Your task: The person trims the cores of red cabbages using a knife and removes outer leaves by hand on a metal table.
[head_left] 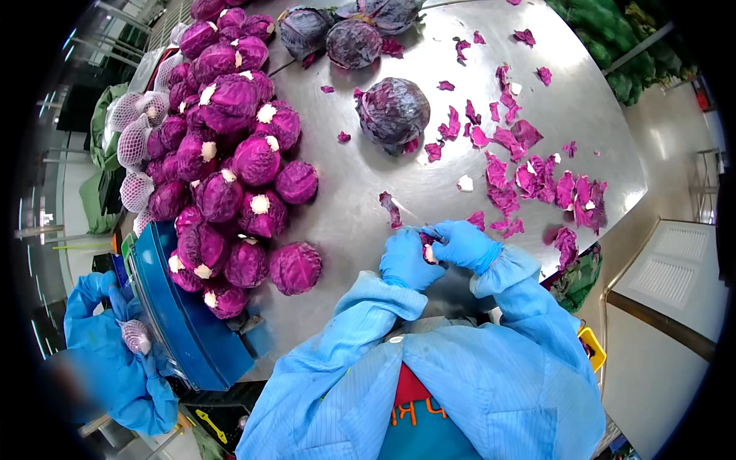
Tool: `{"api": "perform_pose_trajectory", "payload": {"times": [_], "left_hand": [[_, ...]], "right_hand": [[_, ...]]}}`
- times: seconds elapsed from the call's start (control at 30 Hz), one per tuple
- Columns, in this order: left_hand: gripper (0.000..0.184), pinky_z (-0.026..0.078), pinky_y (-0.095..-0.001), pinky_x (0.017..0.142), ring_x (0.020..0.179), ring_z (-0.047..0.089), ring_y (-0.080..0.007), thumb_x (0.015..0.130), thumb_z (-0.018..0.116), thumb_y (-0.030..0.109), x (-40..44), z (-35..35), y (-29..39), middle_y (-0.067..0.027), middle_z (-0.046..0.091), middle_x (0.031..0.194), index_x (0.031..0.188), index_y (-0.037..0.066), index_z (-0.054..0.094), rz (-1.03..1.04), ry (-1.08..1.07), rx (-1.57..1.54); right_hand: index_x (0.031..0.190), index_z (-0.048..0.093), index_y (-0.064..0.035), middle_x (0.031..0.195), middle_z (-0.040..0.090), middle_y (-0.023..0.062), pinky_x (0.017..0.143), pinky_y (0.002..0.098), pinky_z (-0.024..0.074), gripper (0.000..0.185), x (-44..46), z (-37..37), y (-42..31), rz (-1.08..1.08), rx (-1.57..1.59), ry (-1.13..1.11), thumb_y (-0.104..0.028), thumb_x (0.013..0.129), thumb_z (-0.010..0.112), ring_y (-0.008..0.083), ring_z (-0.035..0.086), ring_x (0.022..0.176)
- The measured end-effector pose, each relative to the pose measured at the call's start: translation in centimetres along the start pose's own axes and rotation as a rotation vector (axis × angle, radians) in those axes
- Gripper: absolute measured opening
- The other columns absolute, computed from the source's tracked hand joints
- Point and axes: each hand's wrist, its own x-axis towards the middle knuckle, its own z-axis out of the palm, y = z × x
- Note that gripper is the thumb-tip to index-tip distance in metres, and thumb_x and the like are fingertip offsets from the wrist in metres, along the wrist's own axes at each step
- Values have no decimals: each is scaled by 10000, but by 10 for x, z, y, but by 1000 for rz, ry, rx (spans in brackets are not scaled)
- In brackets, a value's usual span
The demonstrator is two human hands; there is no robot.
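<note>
Both of my hands wear blue gloves and meet at the near edge of the metal table. My left hand (406,261) wraps round a red cabbage (428,249), of which only a little purple leaf and the white stem end show. From the other side my right hand (464,245) closes on the same cabbage, its fingers curled at the stem. Most of that cabbage is hidden by the gloves. Just beyond my left hand lies a torn purple leaf (391,209). Farther off sits a darker, unpeeled cabbage (392,115).
Bright purple cabbages (234,103) are heaped on the left, beside white foam nets (136,130) and a blue bin (188,314). Leaf scraps (502,172) litter the metal table (330,203) on the right. A co-worker in blue (123,353) holds a netted cabbage (136,336).
</note>
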Motion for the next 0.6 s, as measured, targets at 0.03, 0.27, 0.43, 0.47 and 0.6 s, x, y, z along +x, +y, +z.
{"api": "perform_pose_trajectory", "payload": {"times": [0.03, 0.27, 0.43, 0.47, 0.6], "left_hand": [[575, 528, -437, 779, 878, 641, -336, 546, 825, 335, 0, 1, -2, -170, 637, 943, 990, 25, 631, 41, 47, 15], [607, 513, -423, 808, 886, 634, -336, 540, 828, 309, -6, -6, -16, -165, 640, 975, 1038, 39, 609, 193, 97, -118], [683, 485, -421, 854, 947, 609, -332, 540, 839, 314, -5, -13, -27, -178, 624, 1036, 1111, 42, 581, 246, -15, -161], [678, 483, -424, 862, 960, 608, -334, 544, 838, 316, -7, -15, -29, -178, 625, 1037, 1111, 44, 584, 271, 0, -185], [657, 444, -432, 966, 1081, 593, -320, 586, 821, 317, -5, -16, -40, -178, 627, 1105, 1140, 57, 583, 312, -115, -332]], "right_hand": [[1017, 673, -23, 808, 670, 186, 690, 375, 514, 385, 1, -3, 3, -12, -5, 9, -306, 757, 692, 282, 669, 767], [881, 683, -47, 793, 646, 187, 674, 420, 497, 356, 6, 16, 17, -128, -119, 148, -363, 717, 697, 354, 627, 742], [920, 649, -67, 824, 626, 172, 688, 445, 481, 338, -2, 20, 1, -174, -237, 153, -365, 762, 678, 351, 615, 770], [927, 643, -67, 827, 626, 170, 684, 446, 481, 350, -3, 22, 1, -178, -250, 166, -373, 762, 681, 351, 615, 772], [933, 634, -70, 853, 624, 168, 692, 436, 480, 381, -1, 34, 15, -179, -269, 180, -403, 758, 697, 340, 618, 788]]}}
